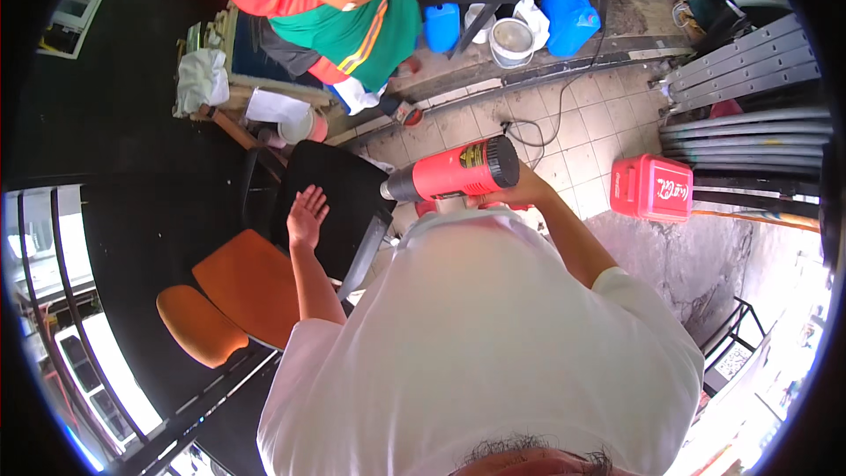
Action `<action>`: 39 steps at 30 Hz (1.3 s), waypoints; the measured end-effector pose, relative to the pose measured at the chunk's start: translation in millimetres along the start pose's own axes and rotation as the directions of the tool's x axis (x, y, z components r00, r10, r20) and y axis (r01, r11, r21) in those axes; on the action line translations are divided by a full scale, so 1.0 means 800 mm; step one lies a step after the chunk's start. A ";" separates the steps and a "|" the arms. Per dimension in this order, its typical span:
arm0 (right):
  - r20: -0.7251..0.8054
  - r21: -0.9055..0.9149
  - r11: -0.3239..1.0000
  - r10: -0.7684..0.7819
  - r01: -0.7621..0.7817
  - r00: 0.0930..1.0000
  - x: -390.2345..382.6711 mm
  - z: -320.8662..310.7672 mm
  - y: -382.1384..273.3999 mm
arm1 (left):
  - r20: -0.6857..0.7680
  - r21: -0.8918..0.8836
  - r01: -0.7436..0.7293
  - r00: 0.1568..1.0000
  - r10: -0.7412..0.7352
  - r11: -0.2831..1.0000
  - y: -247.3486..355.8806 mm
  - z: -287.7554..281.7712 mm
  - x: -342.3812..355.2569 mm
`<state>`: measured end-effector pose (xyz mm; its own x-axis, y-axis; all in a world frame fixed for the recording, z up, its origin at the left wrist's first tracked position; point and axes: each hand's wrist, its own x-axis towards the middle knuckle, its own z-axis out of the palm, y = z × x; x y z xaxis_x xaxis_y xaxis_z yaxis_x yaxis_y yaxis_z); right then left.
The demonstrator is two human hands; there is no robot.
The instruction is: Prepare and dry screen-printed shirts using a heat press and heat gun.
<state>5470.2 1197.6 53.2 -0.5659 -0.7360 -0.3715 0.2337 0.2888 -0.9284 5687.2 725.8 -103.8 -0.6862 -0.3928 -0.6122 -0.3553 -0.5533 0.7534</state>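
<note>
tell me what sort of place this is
Likely a small workshop or repair area: the right hand holds a red heat gun, with a metal ladder off to the right and a blue jug near a bucket.

Tiled floor, pale, grid-laid. Metal ladder, right of floor; orange upholstered chair, left. Strong light, beyond floor, lower right.

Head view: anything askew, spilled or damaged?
Two mild oddities. The black cord curls loosely over the tiled floor beyond the heat gun in the right hand, a possible snag. The grey surface below the red box shows dark marks; cracks or stains, can't tell. No spill visible.
</note>
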 end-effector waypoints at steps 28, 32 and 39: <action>0.152 -0.469 0.789 -0.372 0.398 0.916 0.200 0.000 -0.066 | 0.690 0.379 -0.876 0.482 0.541 0.298 0.232 0.394 -0.089; 0.006 -0.288 0.823 -0.510 0.490 0.860 0.288 -0.040 -0.112 | 0.910 0.146 -0.492 0.407 0.079 0.858 0.290 0.313 0.019; 0.100 0.351 0.864 -0.419 0.362 0.902 0.560 -0.031 -0.291 | 0.823 0.320 -0.688 0.543 0.169 0.652 0.199 0.343 0.309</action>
<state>5142.7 815.6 102.5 -0.5295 -0.8466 0.0549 0.2740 -0.2319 -0.9333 5287.2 742.3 -69.5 -0.9546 0.2979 -0.0073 0.0375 0.1443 0.9888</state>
